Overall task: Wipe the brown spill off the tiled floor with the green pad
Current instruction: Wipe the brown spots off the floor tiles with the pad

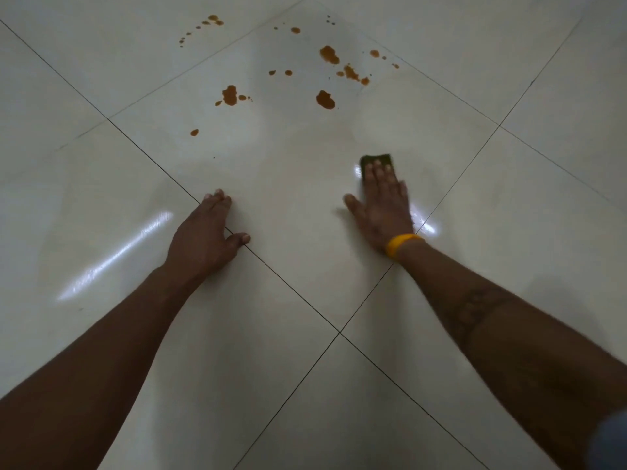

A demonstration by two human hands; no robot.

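Note:
Brown spill (pixel 325 99) lies as several blotches and small drops scattered across the far part of the glossy white tiled floor (pixel 288 184). The dark green pad (pixel 376 160) lies flat on the floor below the blotches, mostly hidden under my fingers. My right hand (pixel 381 206), with a yellow band at the wrist, presses flat on the pad and looks slightly blurred. My left hand (pixel 205 232) rests on the floor to the left, fingers bent, holding nothing.
Dark grout lines (pixel 339 332) cross the floor diagonally between large tiles. Bright light reflections (pixel 115 256) streak the tile at left. A wet sheen spreads on the tile around the pad. A bit of blue-grey sleeve (pixel 610 442) shows at bottom right.

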